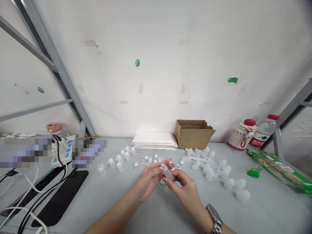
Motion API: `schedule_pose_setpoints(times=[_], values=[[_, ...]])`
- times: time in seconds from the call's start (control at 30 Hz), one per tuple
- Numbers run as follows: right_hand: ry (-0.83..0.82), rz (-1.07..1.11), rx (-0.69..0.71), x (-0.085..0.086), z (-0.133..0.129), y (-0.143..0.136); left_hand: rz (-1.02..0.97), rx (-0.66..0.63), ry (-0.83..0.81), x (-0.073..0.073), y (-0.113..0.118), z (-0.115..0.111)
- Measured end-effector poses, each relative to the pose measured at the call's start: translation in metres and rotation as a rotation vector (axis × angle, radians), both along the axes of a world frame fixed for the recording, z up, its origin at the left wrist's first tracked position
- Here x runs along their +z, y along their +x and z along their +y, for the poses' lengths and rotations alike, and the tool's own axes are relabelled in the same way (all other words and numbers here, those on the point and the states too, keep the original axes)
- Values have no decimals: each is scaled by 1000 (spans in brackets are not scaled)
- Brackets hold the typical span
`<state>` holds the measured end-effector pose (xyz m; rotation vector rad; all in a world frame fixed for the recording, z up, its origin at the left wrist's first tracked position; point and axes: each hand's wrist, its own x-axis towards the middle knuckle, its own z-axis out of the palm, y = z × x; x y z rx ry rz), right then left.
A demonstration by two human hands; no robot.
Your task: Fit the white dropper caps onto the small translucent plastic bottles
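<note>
Between my two hands, a small translucent plastic bottle [168, 173] is held tilted above the table. My left hand [147, 179] has its fingertips closed on the upper end. My right hand [186, 188] grips the lower part between thumb and fingers. Just beyond my fingers lies a loose pile of small white caps with thin straps [151, 159]. To the left, several small bottles with white caps [120, 166] stand in rough rows. To the right, more translucent plastic pieces [208, 172] lie scattered, some rounded and some long. A small white round part [162, 182] shows beneath my hands.
An open cardboard box [195, 138] and a stack of white sheets [154, 141] stand against the wall. On the right are a red-capped water bottle [264, 131], a decorated jar [241, 136] and a green package [280, 169]. A power strip [63, 151], cables and a black mat [63, 198] occupy the left.
</note>
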<state>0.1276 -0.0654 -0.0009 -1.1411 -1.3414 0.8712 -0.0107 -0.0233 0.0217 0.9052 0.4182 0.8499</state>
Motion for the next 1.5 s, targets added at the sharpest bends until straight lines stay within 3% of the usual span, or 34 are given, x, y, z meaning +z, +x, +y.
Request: schedule_pose_setpoints(times=[0.23, 0.43, 0.7, 1.03, 1.13, 1.2, 1.27, 1.3, 1.43, 1.5], values=[[53, -81, -78, -1, -2, -3, -80, -42, -70, -3, 3, -1], [-146, 192, 80, 4, 1, -2, -104, -76, -98, -3, 4, -2], [-278, 477, 274, 9, 5, -2, -105, -93, -139, -7, 1, 3], [-339, 587, 403, 13, 8, 5, -33, -56, -64, 3, -3, 5], [-315, 601, 370, 13, 10, 9, 134, 146, 42, 4, -8, 15], [-288, 618, 324, 13, 13, 12, 419, 369, 196, 3, -11, 22], [-264, 633, 273, 14, 16, 16, 717, 484, 387, 0, -14, 27], [-255, 636, 248, 14, 18, 18, 833, 456, 464, -2, -15, 28], [-240, 630, 178, 14, 22, 23, 1109, 118, 624, -13, -13, 23], [-237, 632, 174, 13, 22, 23, 1196, 67, 713, -20, -9, 19]])
